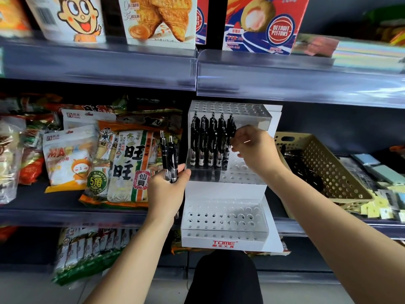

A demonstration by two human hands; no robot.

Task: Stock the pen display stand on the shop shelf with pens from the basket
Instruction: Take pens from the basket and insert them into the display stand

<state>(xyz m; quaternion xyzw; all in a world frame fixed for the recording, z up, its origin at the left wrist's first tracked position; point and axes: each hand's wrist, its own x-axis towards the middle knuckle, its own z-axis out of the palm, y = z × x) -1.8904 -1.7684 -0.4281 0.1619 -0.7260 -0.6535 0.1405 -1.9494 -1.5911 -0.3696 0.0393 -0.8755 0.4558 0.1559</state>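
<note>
A white two-tier pen display stand (228,191) sits on the middle shelf. Several black pens (206,141) stand upright in the left holes of its upper tier; the lower tier (223,218) holds none. My left hand (167,191) grips two black pens (169,156) upright, just left of the stand. My right hand (254,148) pinches the rightmost pen (230,132) in the upper tier near its top. The beige perforated basket (341,172) stands to the right with dark pens (302,170) inside.
Snack bags (129,165) crowd the shelf left of the stand. Small stationery packs (381,194) lie right of the basket. Boxed snacks (160,20) line the upper shelf, whose clear edge strip (285,82) overhangs the stand. My dark-clothed knee (223,279) shows below.
</note>
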